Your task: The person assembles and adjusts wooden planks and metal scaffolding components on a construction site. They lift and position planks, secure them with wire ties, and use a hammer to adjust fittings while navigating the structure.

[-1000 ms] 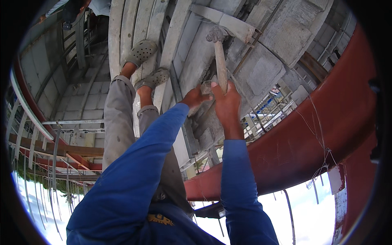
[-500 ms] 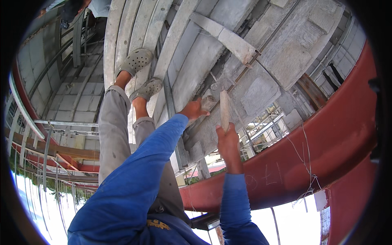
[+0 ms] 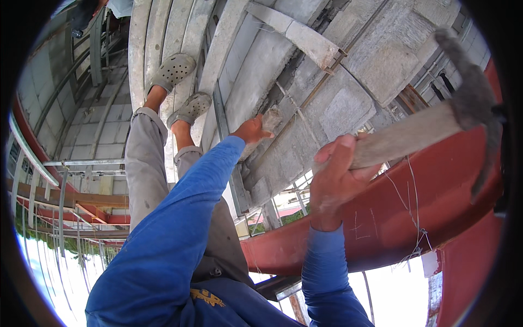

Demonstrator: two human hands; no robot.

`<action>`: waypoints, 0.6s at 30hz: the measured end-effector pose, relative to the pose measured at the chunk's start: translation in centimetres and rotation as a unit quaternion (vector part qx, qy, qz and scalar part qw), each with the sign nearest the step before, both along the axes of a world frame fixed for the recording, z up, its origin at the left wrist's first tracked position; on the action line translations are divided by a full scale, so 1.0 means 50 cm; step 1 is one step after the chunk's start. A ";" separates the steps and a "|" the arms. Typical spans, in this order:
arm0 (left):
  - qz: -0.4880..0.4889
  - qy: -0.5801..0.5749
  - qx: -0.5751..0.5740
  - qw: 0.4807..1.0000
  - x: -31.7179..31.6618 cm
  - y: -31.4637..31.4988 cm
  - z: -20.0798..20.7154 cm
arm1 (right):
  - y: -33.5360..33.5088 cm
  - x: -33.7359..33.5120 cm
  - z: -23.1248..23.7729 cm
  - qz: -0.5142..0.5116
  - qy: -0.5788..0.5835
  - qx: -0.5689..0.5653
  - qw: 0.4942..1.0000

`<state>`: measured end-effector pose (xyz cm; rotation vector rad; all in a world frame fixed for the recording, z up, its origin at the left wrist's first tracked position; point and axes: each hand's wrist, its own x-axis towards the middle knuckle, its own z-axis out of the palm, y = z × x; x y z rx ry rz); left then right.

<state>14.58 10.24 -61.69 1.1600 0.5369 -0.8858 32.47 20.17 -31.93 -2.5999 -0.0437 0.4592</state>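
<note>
My right hand (image 3: 336, 175) is closed around the wooden handle of a claw hammer (image 3: 411, 135). The hammer is lifted close to the camera at the right, its dark, rusty head partly over the red beam. My left hand (image 3: 251, 131) grips a rough grey-brown block (image 3: 271, 117), which rests against the concrete wall (image 3: 308, 131). Whether the block is wood or broken masonry, I cannot tell. A thin metal rod (image 3: 289, 95) sticks out of the wall just beyond the block.
My feet in clogs (image 3: 188, 108) stand on long grey planks (image 3: 146, 60). A metal channel (image 3: 297, 34) lies across the blockwork. A curved red steel beam (image 3: 338, 240) with loose wires (image 3: 412, 204) runs along the near right side. Scaffold tubes (image 3: 87, 162) and a drop show at left.
My right hand has swung the hammer up and right, away from the rod and block toward the camera. My left hand stays on the block, and the view has shifted slightly.
</note>
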 end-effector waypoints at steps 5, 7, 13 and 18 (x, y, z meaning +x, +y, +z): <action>-0.011 0.025 -0.036 0.999 0.036 0.044 0.008 | -0.171 -0.047 -0.005 0.073 0.337 -0.253 0.904; -0.039 0.062 -0.090 0.993 0.036 0.058 0.029 | -0.141 -0.021 0.008 0.050 0.306 -0.183 0.933; -0.026 -0.019 0.019 0.999 0.036 0.005 0.006 | -0.044 0.014 0.030 -0.014 0.237 -0.123 0.964; -0.032 0.017 -0.035 0.999 0.039 0.029 0.015 | -0.227 -0.064 -0.060 0.130 0.257 -0.216 0.933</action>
